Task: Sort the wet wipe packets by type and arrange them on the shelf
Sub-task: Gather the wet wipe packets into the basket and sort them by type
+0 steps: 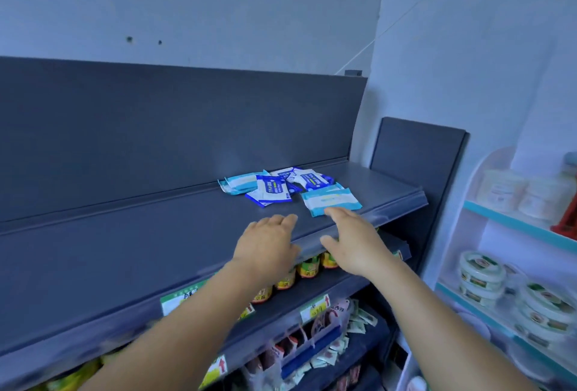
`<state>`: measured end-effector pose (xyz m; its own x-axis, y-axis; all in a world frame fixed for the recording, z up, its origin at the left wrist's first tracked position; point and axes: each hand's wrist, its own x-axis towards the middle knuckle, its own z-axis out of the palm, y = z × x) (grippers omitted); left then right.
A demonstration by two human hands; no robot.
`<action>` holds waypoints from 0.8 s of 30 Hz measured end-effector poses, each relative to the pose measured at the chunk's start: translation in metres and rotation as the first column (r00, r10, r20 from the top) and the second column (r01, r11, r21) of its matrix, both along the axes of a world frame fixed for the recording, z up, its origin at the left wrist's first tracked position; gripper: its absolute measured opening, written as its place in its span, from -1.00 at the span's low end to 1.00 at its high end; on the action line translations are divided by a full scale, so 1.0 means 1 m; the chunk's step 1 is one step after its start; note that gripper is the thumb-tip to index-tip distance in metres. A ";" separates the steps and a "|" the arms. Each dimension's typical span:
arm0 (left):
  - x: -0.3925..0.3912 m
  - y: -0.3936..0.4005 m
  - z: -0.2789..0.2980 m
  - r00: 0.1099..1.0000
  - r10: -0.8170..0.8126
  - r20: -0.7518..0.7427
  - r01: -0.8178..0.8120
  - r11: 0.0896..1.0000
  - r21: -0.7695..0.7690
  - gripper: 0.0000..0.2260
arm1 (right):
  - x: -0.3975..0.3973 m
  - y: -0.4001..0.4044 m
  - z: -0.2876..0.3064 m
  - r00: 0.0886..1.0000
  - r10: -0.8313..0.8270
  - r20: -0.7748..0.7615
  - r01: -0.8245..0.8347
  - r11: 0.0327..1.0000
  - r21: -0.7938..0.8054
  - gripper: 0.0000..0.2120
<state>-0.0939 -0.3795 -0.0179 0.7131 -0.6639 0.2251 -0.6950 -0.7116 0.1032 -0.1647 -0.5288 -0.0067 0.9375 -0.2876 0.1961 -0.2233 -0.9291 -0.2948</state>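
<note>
Wet wipe packets (282, 187) are seen heaped near the right end of the shelf (125, 234). The left hand (268, 247) and right hand (352, 240) are held above its front edge, fingers relaxed, nothing grasped.

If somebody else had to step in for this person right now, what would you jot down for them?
Left hand: open, holding nothing, fingers reaching over the front edge of the dark grey top shelf.
Right hand: open, empty, fingertips just short of the nearest light blue and white wipe packet; whether they touch it is unclear.
Packets: all in one mixed heap toward the shelf's right end. Dark blue and white packets overlap in the middle, and another light blue packet lies at the heap's left.
Done: nothing sorted yet.
Left: split the two types and line each up on the shelf.
</note>
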 end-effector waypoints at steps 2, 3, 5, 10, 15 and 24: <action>0.021 -0.008 0.000 1.000 0.023 0.002 -0.023 1.000 0.006 -0.48 | 0.022 -0.013 -0.001 1.000 0.002 0.001 -0.002 1.000 -0.020 -0.51; 0.032 -0.012 0.000 0.999 0.036 -0.005 -0.036 0.999 0.013 -0.48 | 0.034 -0.021 -0.002 1.000 0.004 0.005 -0.004 0.999 -0.034 -0.53; 0.055 -0.023 -0.001 0.998 0.061 -0.024 -0.060 0.998 0.033 -0.49 | 0.057 -0.039 -0.003 1.000 0.006 0.010 -0.006 0.999 -0.053 -0.56; 0.115 -0.052 -0.004 0.985 0.153 -0.077 -0.150 0.988 0.045 -0.50 | 0.114 -0.084 -0.006 0.997 0.025 -0.072 -0.032 0.994 -0.105 -0.53; 0.167 -0.075 -0.009 0.947 0.289 -0.143 -0.287 0.957 0.037 -0.41 | 0.161 -0.116 -0.006 0.964 0.094 -0.248 -0.121 0.988 -0.097 -0.37; 0.210 -0.089 -0.022 0.886 0.373 -0.276 -0.395 0.918 -0.027 -0.48 | 0.212 -0.133 -0.021 0.921 0.161 -0.354 -0.206 0.974 -0.093 -0.28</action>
<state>0.1161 -0.4690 -0.0397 0.9489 -0.3133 0.0372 -0.3090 -0.8991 0.3101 0.0473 -0.6623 -0.0282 0.9875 -0.0983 -0.1231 -0.1118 -0.9878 -0.1085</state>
